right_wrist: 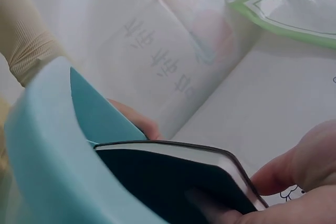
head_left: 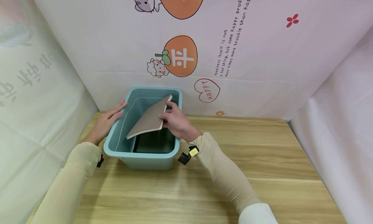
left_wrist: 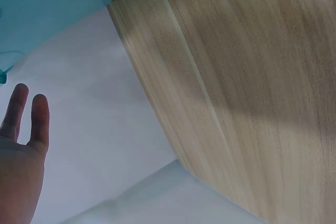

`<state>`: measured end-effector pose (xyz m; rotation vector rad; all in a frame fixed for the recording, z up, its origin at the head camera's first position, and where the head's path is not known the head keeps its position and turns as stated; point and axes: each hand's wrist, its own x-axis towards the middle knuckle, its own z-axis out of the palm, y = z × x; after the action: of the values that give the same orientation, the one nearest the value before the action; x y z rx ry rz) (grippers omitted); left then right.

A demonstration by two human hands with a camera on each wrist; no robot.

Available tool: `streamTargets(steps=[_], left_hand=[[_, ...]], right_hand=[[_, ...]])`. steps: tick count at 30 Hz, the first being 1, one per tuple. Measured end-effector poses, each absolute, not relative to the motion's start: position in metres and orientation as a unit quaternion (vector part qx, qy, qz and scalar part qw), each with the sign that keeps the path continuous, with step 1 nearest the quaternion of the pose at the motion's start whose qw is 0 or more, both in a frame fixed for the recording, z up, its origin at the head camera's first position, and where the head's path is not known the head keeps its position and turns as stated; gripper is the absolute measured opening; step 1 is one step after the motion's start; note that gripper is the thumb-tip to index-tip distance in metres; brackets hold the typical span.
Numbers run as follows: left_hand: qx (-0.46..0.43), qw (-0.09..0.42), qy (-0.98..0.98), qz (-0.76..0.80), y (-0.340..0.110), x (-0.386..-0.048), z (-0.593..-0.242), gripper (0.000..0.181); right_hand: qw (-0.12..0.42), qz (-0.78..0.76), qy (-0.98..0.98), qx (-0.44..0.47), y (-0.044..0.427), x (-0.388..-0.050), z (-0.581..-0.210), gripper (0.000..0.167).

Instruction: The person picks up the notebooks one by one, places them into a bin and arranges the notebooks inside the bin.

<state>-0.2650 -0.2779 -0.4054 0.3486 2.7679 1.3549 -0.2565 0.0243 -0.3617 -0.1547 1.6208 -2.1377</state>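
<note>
A light blue plastic bin [head_left: 142, 155] stands on the wooden table. My right hand [head_left: 176, 122] pinches a notebook [head_left: 149, 116] with a grey-brown cover by its right edge, thumb on one side and fingers on the other. The notebook is tilted inside the bin's opening, its left corner lower. In the right wrist view the notebook [right_wrist: 163, 177] shows a dark underside and white page edges. My left hand [head_left: 105, 122] rests on the bin's left rim with its fingers extended. Below the notebook, a dark flat surface [head_left: 154, 142] shows in the bin; what it is I cannot tell.
The wooden table [head_left: 247, 152] extends to the right and in front of the bin. A white printed sheet [head_left: 250, 97] hangs close behind the bin, and more white sheeting [head_left: 344, 120] walls both sides. A black strap piece [head_left: 184, 158] juts from the right wrist.
</note>
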Motion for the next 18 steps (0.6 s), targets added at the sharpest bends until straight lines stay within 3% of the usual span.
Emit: streamTargets(steps=[10,18], left_hand=[[0.117,0.014,0.891,0.438,-0.284,-0.273,-0.414,0.048],[0.118,0.024,0.89,0.441,-0.277,-0.263,-0.404,0.05]], right_hand=[[0.254,-0.758,0.594,-0.088,0.029,-0.258,-0.362,0.078],[0.254,-0.745,0.61,-0.092,0.031,-0.256,-0.362,0.068]])
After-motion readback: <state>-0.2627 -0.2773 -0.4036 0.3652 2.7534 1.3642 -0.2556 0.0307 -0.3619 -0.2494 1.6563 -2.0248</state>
